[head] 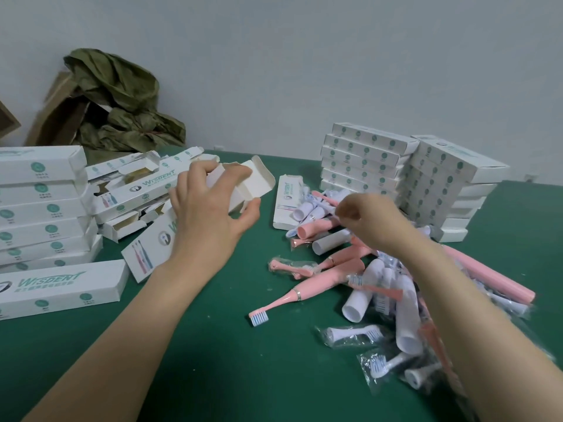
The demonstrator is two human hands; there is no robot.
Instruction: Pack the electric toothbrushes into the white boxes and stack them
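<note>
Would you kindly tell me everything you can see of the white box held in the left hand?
The white box looks like thin cardboard, long and narrow, and plain on the sides that show. Its right end is open, with the flaps spread outward and a cream inside showing. The left hand grips it, fingers curled over the top and thumb under the open end. It seems lifted off the green table, in front of a heap of other open boxes.

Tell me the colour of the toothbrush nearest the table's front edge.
Pink toothbrush, best seen in head view.
</note>
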